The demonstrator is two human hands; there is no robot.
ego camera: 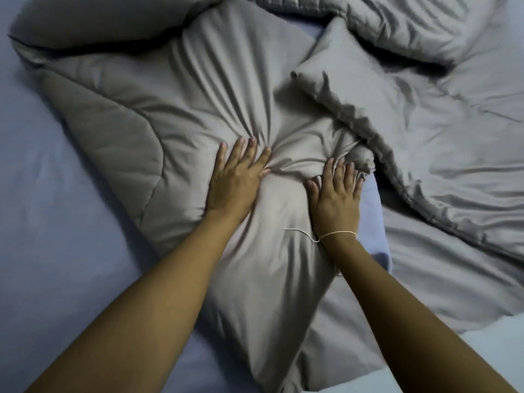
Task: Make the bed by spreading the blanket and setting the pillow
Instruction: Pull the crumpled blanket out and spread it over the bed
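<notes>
Your left hand (236, 180) and right hand (336, 198) lay flat, fingers spread and clasping nothing. They pressed the crumpled grey quilted blanket (158, 109) onto the pale blue bedsheet (42, 194), probably to smooth it before spreading. No pillow showed plainly among the folds beyond.

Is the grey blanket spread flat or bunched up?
Bunched up. The blanket lies in heaps and deep folds, with bare blue sheet showing at the left.
</notes>
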